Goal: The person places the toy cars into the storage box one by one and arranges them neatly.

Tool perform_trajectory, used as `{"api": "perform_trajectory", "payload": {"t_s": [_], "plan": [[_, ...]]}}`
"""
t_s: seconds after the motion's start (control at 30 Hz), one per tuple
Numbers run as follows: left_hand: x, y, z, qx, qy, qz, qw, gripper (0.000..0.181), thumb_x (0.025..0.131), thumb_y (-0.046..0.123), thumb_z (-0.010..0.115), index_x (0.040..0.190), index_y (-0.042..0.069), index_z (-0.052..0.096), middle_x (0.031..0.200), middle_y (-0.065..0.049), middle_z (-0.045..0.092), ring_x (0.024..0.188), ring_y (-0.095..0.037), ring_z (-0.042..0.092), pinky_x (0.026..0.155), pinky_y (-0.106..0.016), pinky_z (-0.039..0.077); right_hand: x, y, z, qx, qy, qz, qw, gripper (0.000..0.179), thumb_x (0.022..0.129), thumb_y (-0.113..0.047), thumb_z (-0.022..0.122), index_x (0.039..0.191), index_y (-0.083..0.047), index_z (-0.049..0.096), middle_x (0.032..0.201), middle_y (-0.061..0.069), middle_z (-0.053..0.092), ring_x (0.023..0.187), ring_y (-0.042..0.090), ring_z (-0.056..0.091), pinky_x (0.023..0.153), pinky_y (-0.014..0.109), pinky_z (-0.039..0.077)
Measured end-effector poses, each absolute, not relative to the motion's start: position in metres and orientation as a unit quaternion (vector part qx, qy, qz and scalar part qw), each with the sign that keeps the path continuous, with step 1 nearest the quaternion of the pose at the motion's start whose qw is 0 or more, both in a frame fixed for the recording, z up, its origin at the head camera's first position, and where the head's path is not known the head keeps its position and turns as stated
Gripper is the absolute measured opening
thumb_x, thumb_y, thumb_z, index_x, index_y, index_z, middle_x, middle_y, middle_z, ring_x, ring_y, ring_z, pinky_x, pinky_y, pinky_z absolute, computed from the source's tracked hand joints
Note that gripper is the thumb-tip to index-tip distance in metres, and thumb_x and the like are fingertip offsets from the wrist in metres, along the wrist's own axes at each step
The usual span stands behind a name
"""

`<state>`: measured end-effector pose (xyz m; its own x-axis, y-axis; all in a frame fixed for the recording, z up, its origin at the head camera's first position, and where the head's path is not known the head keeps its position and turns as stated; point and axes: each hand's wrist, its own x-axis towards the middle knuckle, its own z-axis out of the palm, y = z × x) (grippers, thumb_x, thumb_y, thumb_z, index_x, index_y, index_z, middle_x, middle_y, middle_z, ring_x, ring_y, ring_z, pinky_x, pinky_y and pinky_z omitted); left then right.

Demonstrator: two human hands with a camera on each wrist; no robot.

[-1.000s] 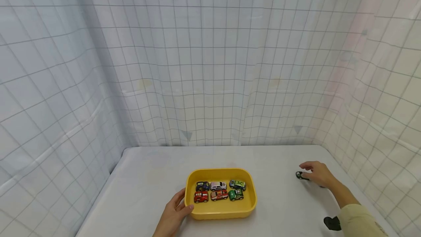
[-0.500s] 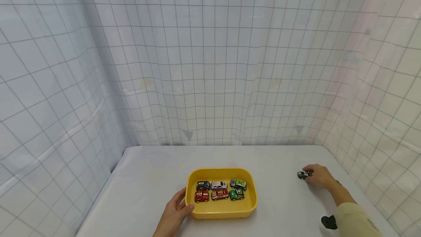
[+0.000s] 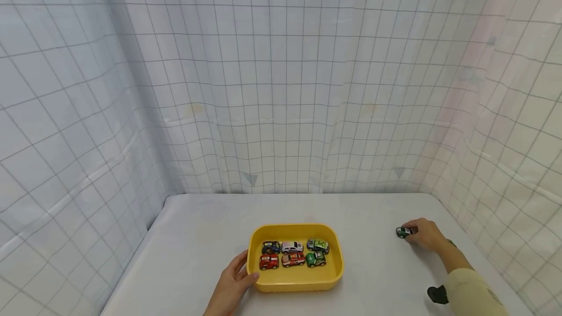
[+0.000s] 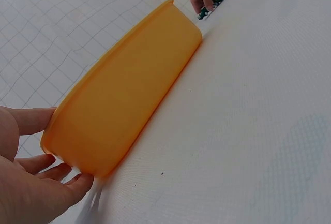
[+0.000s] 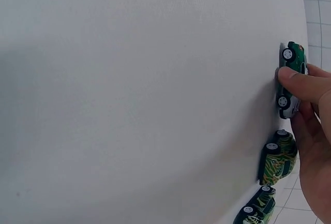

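A yellow plastic tray [image 3: 298, 287] holds several toy cars in two rows, among them a red car [image 3: 269, 261], a white car [image 3: 291, 247] and a green car [image 3: 315, 259]. My left hand [image 3: 231, 284] grips its left end, thumb at the rim and fingers curled against the outer wall. Far to the right, my right hand [image 3: 425, 234] pinches a green and white toy car [image 5: 291, 58] by its sides, close to the table surface; whether the wheels touch it I cannot tell.
Two toy cars with striped green and yellow patterns, one nearer [image 5: 279, 164] and one farther [image 5: 257, 209], stand in line beside the right hand. A dark object [image 3: 437, 294] shows by the right sleeve. Grid-patterned white curtains [image 3: 285, 111] enclose the white table [image 3: 197, 223].
The right hand has come down around the green and white car, and its fingers now pinch it. The left hand and the tray stay about where they were.
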<state>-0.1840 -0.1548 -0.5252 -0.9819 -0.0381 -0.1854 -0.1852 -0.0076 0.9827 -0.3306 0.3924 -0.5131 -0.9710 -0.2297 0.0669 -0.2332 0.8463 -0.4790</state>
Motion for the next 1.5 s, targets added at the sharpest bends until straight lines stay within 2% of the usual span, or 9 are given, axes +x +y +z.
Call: {"api": "perform_trajectory", "payload": {"t_s": [0.23,0.4,0.7,1.5], "plan": [[-0.183,-0.154,-0.523,-0.087,0.697,0.711,0.049,0.084,0.092,-0.001,0.074,0.158,-0.011,0.023,0.162,-0.038,0.015,0.144,-0.056,0.028,0.108,-0.053,0.047,-0.328,0.387,-0.506,0.117,-0.957,0.264,0.019,0.033,0.083,-0.005,0.081,0.114,0.007,0.075,0.092,0.007,0.065,0.078,0.021,0.051,0.061,0.032,0.047],[-0.184,-0.153,-0.524,-0.089,0.702,0.705,0.051,0.084,0.092,-0.001,0.074,0.158,-0.012,0.023,0.162,-0.038,0.015,0.143,-0.056,0.028,0.108,-0.054,0.047,-0.328,0.384,-0.503,0.125,-0.957,0.263,0.022,0.035,0.083,-0.009,0.082,0.114,0.005,0.076,0.096,0.008,0.066,0.080,0.021,0.050,0.062,0.033,0.046],[-0.184,-0.152,-0.524,-0.091,0.699,0.708,0.050,0.083,0.092,-0.003,0.073,0.157,-0.012,0.022,0.162,-0.038,0.014,0.144,-0.057,0.027,0.108,-0.054,0.046,-0.326,0.372,-0.493,0.148,-0.949,0.278,0.028,0.033,0.082,-0.010,0.084,0.112,0.003,0.077,0.088,0.003,0.060,0.079,0.020,0.048,0.060,0.029,0.043],[-0.185,-0.155,-0.524,-0.087,0.702,0.705,0.055,0.085,0.092,0.001,0.075,0.158,-0.011,0.024,0.162,-0.038,0.016,0.144,-0.056,0.027,0.107,-0.053,0.047,-0.322,0.315,-0.478,0.216,-0.927,0.307,0.012,0.030,0.082,-0.010,0.086,0.111,-0.002,0.079,0.084,-0.003,0.059,0.074,0.015,0.048,0.056,0.025,0.042]]}}
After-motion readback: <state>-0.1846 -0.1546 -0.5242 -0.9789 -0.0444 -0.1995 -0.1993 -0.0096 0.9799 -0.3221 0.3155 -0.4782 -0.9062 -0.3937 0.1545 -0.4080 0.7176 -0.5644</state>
